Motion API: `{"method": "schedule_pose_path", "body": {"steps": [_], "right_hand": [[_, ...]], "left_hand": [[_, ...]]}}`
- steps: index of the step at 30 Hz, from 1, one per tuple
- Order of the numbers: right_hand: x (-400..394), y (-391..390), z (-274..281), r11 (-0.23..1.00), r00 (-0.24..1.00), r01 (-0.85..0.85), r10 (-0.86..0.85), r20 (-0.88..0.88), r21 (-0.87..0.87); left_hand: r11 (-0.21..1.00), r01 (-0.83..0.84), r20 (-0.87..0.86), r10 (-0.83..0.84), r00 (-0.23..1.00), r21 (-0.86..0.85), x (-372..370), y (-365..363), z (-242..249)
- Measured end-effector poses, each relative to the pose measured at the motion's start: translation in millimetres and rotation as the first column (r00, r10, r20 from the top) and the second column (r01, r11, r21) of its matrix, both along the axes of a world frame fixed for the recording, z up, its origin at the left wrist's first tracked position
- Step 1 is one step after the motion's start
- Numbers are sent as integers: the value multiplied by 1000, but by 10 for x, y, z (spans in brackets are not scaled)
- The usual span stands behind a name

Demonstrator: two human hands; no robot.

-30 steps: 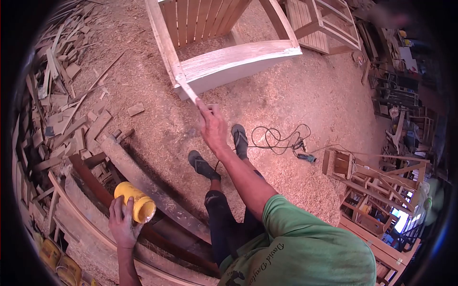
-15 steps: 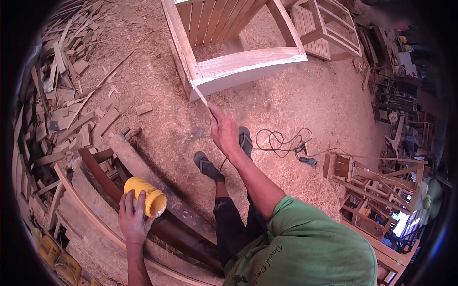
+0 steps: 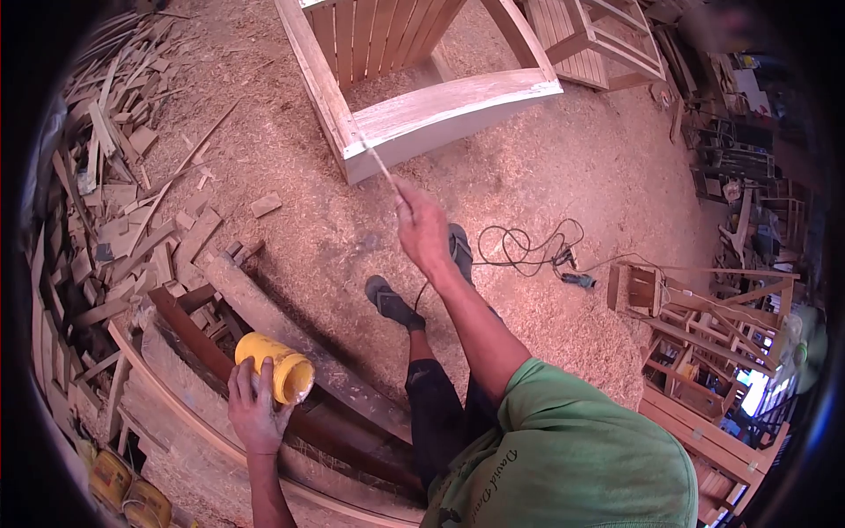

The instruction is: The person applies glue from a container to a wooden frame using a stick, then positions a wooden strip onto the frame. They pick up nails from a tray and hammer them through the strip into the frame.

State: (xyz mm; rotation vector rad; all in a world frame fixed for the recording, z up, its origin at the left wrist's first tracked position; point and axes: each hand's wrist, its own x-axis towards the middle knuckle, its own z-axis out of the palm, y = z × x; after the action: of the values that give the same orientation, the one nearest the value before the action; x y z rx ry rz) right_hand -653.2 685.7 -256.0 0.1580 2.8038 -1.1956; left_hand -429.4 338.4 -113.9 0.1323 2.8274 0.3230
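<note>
My left hand (image 3: 257,407) is wrapped around a yellow plastic jar (image 3: 271,363), tilted with its mouth toward the lower right and white smears on the rim. My right hand (image 3: 421,224) grips a thin, pale stick-like tool (image 3: 381,165), perhaps a brush or spatula; its kind is not clear. The tool's far end reaches the near corner of a slatted wooden furniture frame (image 3: 453,106). White paste or paint runs along the edge of the frame's curved front rail.
Scrap wood (image 3: 114,176) is piled at the left. A green power tool (image 3: 578,280) with a coiled black cable (image 3: 528,249) lies on the shavings-covered floor. Curved wooden beams (image 3: 304,330) lie at lower left. Other furniture frames (image 3: 607,40) stand behind, and small wooden furniture (image 3: 695,343) stands at right.
The tool's tip has moved slightly right and inward at the frame's corner. The whole view has shifted a little. Both hands keep their hold.
</note>
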Motion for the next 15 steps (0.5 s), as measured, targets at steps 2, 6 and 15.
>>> {"method": "schedule_pose_path", "body": {"steps": [2, 6, 15], "right_hand": [[-8, 63, -12, 999, 1000, -8, 7, 23, 37], [-14, -26, 96, 996, 993, -91, 91, 68, -7], [-39, 493, -418, 974, 981, 136, -107, -165, 181]], "left_hand": [[1000, 6, -2, -6, 1000, 2, -10, 1, -14], [1000, 7, 5, -7, 1000, 2, 8, -6, -20], [1000, 4, 1, -4, 1000, 1, -19, 18, -14]]}}
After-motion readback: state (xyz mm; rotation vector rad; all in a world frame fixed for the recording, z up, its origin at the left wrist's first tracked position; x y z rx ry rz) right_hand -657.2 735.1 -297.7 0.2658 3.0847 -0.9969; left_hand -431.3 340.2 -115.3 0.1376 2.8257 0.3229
